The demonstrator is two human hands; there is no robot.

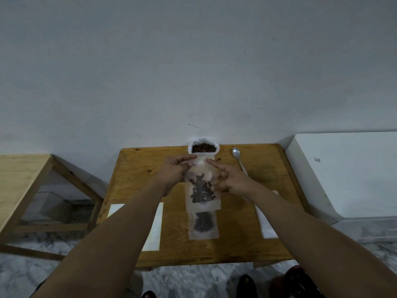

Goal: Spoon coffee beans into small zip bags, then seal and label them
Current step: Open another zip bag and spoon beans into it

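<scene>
A bean-filled zip bag (203,202) is held above the bench (139,168), its top pinched in the grip of the left hand (176,171) and its right edge in the grip of the right hand (228,180).

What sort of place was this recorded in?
Likely a bare room set up as a makeshift packing spot: a small wooden table against a plain white wall, a marble-patterned floor, and a second wooden table alongside.
</scene>
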